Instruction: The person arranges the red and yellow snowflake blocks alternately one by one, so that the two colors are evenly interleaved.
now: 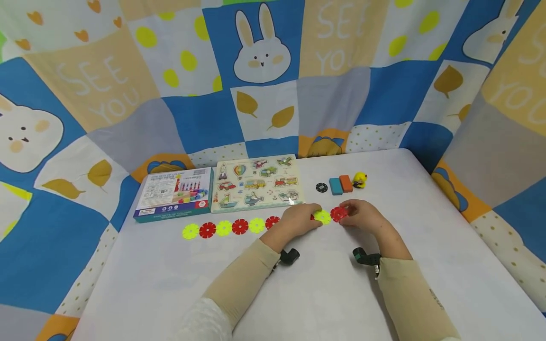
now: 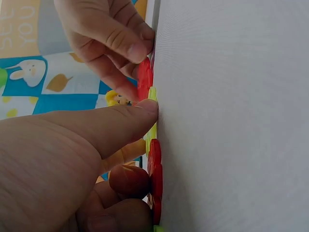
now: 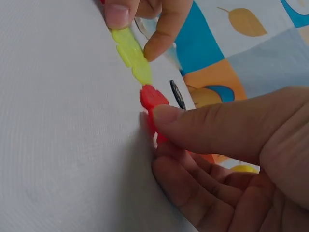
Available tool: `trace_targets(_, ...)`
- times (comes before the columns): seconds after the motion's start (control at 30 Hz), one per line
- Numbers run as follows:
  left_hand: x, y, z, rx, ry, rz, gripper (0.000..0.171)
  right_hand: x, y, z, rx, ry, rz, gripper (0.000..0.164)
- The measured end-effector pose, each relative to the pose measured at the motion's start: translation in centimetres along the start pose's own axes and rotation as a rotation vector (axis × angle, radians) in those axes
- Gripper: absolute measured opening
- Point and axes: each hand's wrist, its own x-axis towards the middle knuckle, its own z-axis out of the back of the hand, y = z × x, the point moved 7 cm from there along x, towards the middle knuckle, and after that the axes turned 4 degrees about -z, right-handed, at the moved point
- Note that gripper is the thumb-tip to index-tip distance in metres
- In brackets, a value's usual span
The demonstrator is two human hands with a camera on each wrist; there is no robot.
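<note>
A row of flower-shaped plastic discs, yellow and red by turns, runs across the white table. My left hand (image 1: 297, 219) covers part of this row and pinches a yellow disc (image 1: 323, 217) between thumb and finger, near the row's right end. Just to its right, a red disc (image 1: 339, 214) is pinched by my right hand (image 1: 366, 218). In the right wrist view the red disc (image 3: 153, 98) looks slightly tilted, its edge at the edge of the yellow disc (image 3: 131, 54). Whether they interlock I cannot tell. Another red disc (image 2: 155, 181) lies by my curled left fingers.
Behind the row lie a boxed set (image 1: 175, 193) and a wooden picture puzzle board (image 1: 257, 182). A black round chip (image 1: 322, 187), a blue block (image 1: 335, 186), an orange block (image 1: 346, 183) and a yellow duck figure (image 1: 360, 180) stand farther right. A patterned curtain (image 1: 264, 113) hangs behind.
</note>
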Motion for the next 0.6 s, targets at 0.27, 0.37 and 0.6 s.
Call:
trace_targets(0.27, -0.4, 0.6, -0.7, -0.006, -0.001, 0.006, 0.045, 0.3, 0.0, -1.3, -0.079, 0.013, 0.056, 0.049)
trace_targets(0.37, -0.5, 0.5, -0.6, 0.014, -0.002, 0.006, 0.045, 0.3, 0.2, -1.3, -0.086, 0.014, 0.059, 0.049)
trace_targets(0.6, -0.8, -0.7, -0.2, 0.131, 0.007, -0.002, 0.047, 0.2, 0.3, -1.2, -0.084, 0.020, 0.062, 0.054)
